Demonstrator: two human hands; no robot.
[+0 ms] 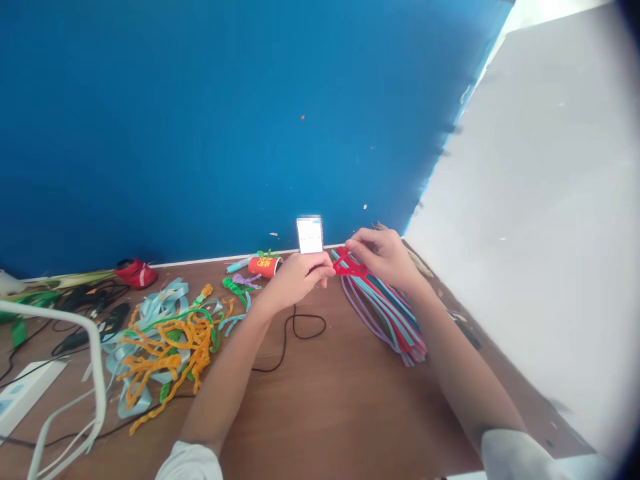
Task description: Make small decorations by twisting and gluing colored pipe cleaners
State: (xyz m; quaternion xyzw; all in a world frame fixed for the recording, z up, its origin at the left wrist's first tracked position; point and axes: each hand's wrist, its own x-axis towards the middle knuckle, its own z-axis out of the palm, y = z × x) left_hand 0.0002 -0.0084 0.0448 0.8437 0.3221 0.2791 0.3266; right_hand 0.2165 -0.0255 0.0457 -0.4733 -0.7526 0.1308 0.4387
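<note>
Lying at the lower left, orange fuzzy sticks [173, 362] are heaped with blue ribbon [171, 298] on the counter [310, 407]. A red cup [264, 267] is tipped over near the middle. Farther right, a bent red stick [354, 269] is pinched by the left hand [304, 275] and right hand [384, 257], by a colorful bundle [387, 321].

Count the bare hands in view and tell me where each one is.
2. The left hand is just below the lit screen, at the left end of the red pipe-cleaner shape; the right hand is at its upper right, by the pipe-cleaner bundle.
</note>
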